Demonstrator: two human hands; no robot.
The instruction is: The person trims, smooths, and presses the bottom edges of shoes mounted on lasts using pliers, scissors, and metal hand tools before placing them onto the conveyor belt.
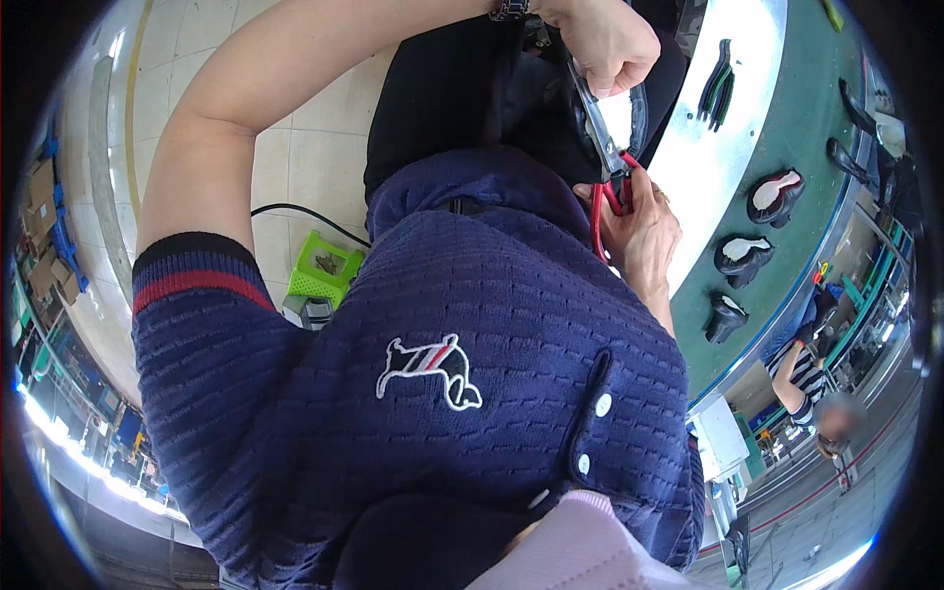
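Gripping scissors [611, 160]: right hand [644, 231] wrapped round red handles, presumably for leverage. Blades lie along shoe [619, 120], over lap. Left hand [610, 47] bent over shoe, perhaps steadying it; cannot tell whether clamped.

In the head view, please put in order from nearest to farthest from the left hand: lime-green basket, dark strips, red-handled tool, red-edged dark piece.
Nearest to the left hand first:
1. Red-handled tool: metal end beside the hand.
2. Dark strips: right, on the bright surface.
3. Red-edged dark piece: farther right, on the green surface.
4. Lime-green basket: lower left.
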